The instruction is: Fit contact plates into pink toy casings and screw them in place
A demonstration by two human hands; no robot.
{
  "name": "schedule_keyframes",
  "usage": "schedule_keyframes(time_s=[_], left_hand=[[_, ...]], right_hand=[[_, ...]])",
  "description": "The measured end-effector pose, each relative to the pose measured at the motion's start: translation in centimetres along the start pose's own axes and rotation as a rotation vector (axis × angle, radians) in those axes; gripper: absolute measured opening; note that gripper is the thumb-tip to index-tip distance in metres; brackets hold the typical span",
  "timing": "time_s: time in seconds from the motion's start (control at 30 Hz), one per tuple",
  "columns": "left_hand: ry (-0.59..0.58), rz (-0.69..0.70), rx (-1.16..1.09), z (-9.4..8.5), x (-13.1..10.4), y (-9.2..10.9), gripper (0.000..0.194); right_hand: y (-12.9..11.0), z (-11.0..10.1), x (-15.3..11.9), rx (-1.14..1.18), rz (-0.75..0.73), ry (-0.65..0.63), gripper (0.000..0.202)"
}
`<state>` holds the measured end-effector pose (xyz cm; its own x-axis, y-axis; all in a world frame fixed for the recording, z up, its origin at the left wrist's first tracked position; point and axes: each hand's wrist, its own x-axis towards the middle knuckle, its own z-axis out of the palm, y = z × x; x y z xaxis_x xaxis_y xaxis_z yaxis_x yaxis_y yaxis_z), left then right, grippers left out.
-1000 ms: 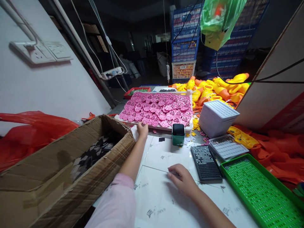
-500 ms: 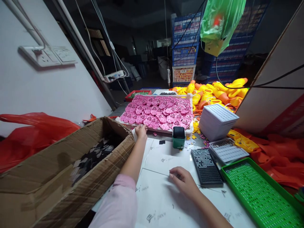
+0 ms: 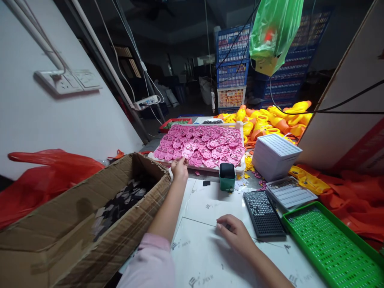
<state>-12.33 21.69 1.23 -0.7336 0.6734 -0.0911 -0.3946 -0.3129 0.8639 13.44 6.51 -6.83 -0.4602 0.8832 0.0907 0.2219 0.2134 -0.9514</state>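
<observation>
My left hand (image 3: pixel 180 169) reaches to the front edge of a white tray (image 3: pixel 241 167) heaped with rows of pink flower-shaped pieces (image 3: pixel 207 138) that carry small printed faces. Its fingertips are closed on the near edge of one pink flower-shaped piece (image 3: pixel 189 149), which looks slightly raised and paler than those around it. My right hand (image 3: pixel 235 232) rests low over the white table sheet (image 3: pixel 198 248), fingers curled inward. A small dark spot shows between those fingers, too little to name. Between the hands and the tray stand a green cup-like container (image 3: pixel 227 182) and a small black square (image 3: pixel 207 183).
A cardboard box (image 3: pixel 150 200) with dark flat pieces stands at left. To the right are a black perforated block (image 3: pixel 264 214), a green tray (image 3: pixel 333 240) and stacked white trays (image 3: pixel 274 156). Yellow and orange plastic parts (image 3: pixel 270 120) pile up behind. A green bag (image 3: pixel 276 36) hangs overhead.
My left hand has moved slightly forward onto the pink pieces, and one piece now tilts up at its fingertips. My right hand keeps its curled pose. The whole view has shifted a little.
</observation>
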Motion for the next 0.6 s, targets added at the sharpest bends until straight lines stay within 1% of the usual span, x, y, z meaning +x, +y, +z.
schedule_keyframes(time_s=[0.17, 0.23, 0.27, 0.3, 0.33, 0.47, 0.6], left_hand=[[-0.149, -0.060, -0.042, -0.1, -4.1, 2.2, 0.034], [-0.200, -0.103, -0.050, -0.3, -5.9, 2.7, 0.027], [-0.222, -0.131, -0.050, -0.5, -6.7, 2.9, 0.020], [-0.245, -0.166, -0.046, -0.7, -7.6, 3.0, 0.012], [-0.267, -0.207, -0.037, -0.9, -8.4, 3.0, 0.010], [-0.339, -0.403, 0.038, -2.1, -11.3, 3.0, 0.012], [-0.410, -0.553, 0.128, -3.5, -13.0, 3.0, 0.013]], right_hand=[[-0.1, -0.1, -0.1, 0.050, 0.017, -0.002, 0.027], [0.0, -0.2, -0.1, 0.088, 0.028, 0.002, 0.029], [0.0, -0.2, -0.1, 0.114, 0.036, 0.007, 0.030], [0.1, -0.1, 0.0, 0.146, 0.048, 0.016, 0.031], [0.2, -0.1, 0.0, 0.185, 0.062, 0.026, 0.033], [0.4, 0.3, 0.2, 0.406, 0.108, 0.066, 0.042], [0.4, 0.2, 0.8, 0.628, 0.087, 0.142, 0.057]])
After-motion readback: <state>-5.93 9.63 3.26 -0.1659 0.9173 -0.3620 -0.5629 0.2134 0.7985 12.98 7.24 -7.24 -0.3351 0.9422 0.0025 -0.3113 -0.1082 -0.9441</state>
